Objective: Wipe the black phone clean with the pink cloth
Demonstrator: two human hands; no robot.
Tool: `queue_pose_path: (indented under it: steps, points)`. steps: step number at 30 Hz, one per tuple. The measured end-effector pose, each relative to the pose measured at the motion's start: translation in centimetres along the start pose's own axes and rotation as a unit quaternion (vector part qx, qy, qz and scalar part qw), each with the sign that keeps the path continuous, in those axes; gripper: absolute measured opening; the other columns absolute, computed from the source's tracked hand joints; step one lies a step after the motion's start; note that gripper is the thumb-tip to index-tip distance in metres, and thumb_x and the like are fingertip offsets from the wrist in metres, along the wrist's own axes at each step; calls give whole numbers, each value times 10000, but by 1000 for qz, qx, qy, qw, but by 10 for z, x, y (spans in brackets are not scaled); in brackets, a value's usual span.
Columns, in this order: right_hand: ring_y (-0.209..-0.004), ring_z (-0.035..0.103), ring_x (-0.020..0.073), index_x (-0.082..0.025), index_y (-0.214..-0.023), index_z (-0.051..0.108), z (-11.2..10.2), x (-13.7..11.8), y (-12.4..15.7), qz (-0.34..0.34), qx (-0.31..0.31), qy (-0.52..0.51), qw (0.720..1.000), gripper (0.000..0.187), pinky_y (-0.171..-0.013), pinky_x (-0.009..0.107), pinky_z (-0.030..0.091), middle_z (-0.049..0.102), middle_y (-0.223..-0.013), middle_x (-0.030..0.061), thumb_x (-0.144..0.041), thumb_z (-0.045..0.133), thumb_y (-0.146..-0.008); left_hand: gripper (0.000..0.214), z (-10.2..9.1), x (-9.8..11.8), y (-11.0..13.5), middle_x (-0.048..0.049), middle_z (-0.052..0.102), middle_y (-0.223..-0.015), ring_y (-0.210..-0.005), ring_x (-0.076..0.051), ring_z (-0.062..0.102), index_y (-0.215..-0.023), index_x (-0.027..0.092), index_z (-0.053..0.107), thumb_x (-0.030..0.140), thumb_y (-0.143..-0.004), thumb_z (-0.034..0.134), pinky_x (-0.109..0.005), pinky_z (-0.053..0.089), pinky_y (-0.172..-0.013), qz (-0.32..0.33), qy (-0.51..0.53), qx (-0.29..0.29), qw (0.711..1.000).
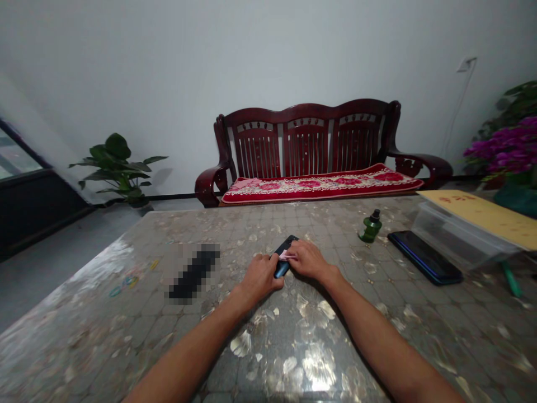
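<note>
- Left hand (260,275): fingers closed round the near end of a phone (286,246), pinning it to the table (293,347).
- Right hand (308,259): fingertips pinched together on a small pink cloth (287,256), which is pressed against the phone's middle.
- The phone lies flat near the table's centre, between the two hands, with its far end pointing away and slightly right.
- Look: a slim, dark slab with a blue-black sheen and rounded corners. Which face is up cannot be told.
- Handling, as a judgement: stiff, fairly light, smooth and likely slippery, with glass that could crack if dropped. The long edges give the safest hold.
- The cloth looks thin, soft and nearly weightless.
- The table top is glossy, with a pale shell pattern.
- Left of the hands lies a dark oblong, blurred out.
- Right of the hands stands a small green bottle (371,226). Near it lies a second phone (424,257), and beyond that a clear box (457,238) under a yellow sheet (482,212).
- Behind the table, a dark red wooden bench (310,151) with a floral cushion stands against a white wall. A leafy plant (119,168) stands at left and purple flowers (507,146) at right.
</note>
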State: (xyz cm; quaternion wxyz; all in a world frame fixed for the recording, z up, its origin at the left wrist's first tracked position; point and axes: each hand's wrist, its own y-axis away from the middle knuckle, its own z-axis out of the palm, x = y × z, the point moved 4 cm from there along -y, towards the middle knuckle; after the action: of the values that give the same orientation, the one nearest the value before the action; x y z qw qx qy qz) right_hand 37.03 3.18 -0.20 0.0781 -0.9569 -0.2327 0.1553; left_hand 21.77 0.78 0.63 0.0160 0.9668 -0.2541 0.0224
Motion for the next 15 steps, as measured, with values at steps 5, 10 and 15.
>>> queue_pose_path:
  steps: [5,10,15]
  points:
    - [-976,567,225,-261,-997,765,-5,13,2,65,47,40,996,228,-849,318,355,683,-969,69,-209,555,-923,309,0,0,1,-136,715,-1057,-1019,-304,644,-1069,167,625,348,-818,631,-378,463,-904,-23,17,10,1000]
    - [-935,573,217,-273,-1014,771,-1,5,7,23,25,21,999,251,-822,312,359,682,-915,54,-224,542,-923,300,1,0,5,-115,718,-1070,-1016,-294,642,-1076,183,629,348,-826,644,-375,457,-916,-30,37,22,999]
    - [-923,564,214,-273,-961,774,0,2,7,12,30,12,999,231,-821,310,356,678,-894,50,-242,548,-922,302,6,-5,8,-94,722,-1062,-1029,-281,638,-1093,185,630,370,-856,657,-356,451,-919,-35,45,28,998]
